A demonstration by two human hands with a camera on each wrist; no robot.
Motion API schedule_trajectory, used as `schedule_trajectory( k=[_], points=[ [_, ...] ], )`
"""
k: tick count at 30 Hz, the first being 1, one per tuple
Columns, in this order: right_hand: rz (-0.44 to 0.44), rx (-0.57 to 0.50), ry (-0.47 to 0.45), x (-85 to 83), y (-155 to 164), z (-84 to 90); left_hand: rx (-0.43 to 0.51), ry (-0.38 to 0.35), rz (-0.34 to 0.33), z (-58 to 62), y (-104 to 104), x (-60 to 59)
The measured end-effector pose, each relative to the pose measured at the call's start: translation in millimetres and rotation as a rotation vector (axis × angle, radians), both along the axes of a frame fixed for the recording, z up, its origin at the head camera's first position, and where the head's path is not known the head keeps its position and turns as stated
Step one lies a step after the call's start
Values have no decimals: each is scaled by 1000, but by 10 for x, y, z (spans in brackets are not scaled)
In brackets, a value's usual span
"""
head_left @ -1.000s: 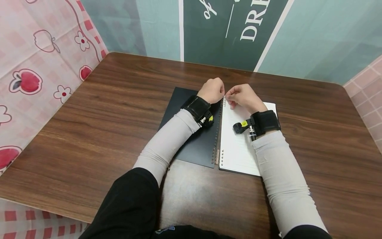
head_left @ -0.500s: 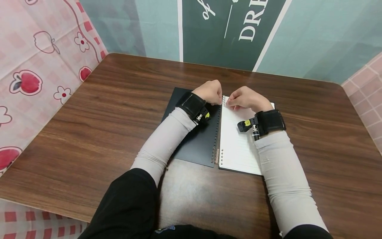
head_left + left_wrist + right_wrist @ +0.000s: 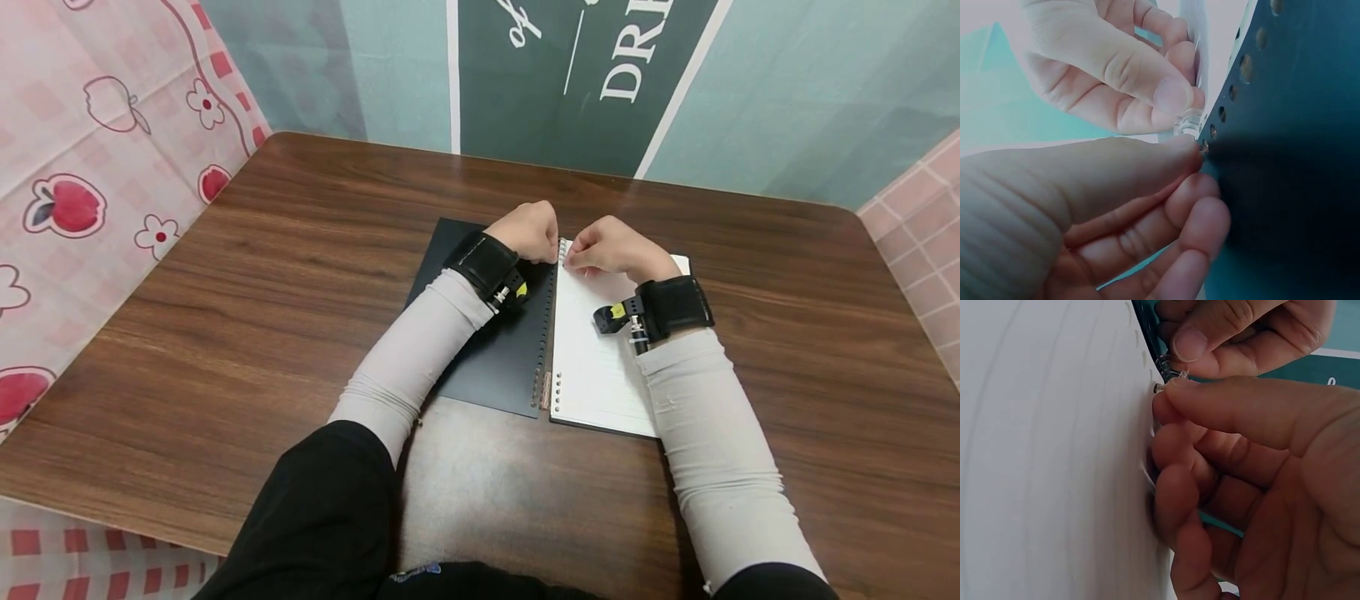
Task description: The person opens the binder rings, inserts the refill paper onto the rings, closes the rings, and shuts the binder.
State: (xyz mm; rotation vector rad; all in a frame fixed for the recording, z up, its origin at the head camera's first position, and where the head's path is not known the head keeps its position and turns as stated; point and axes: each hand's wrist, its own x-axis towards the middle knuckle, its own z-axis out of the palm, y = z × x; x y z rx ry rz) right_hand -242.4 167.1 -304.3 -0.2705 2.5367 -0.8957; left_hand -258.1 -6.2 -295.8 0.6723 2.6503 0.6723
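Binder ring between both hands' fingers

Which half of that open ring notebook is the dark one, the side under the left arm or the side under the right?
The black plastic cover under the left arm is dark. The side under the right arm is the white lined paper page.

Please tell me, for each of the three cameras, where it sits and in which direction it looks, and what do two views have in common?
Head: above, facing forward and down at the dark wooden table and open ring-bound notebook with black cover; both grey sleeves, left hand, right hand show.
Left wrist: beside the black cover, facing the fingertips pinching a clear plastic binder ring.
Right wrist: over the white lined page, facing the same ring.
Shared: both wrist views show both hands meeting at that ring.
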Motion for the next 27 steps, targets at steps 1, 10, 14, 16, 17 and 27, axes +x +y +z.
schedule_trajectory(
  k=[1, 10, 14, 16, 17, 27],
  points=[
    [-1, -2, 4, -1, -2, -2, 1, 3, 2, -1, 2, -1],
    [6, -20, 35, 15, -17, -6, -15, 44, -10, -11, 19, 6],
    [15, -19, 50, 22, -15, -1, -11, 55, -14, -13, 12, 5],
    [15, -16, 60, 24, -13, 0, -8, 67, -20, -14, 7, 3],
    [13, -14, 65, 28, -14, 1, -6, 75, -23, -15, 4, 4],
    [42, -2, 126, 44, -31, -22, 3, 142, -66, -35, -12, 15]
  ],
)
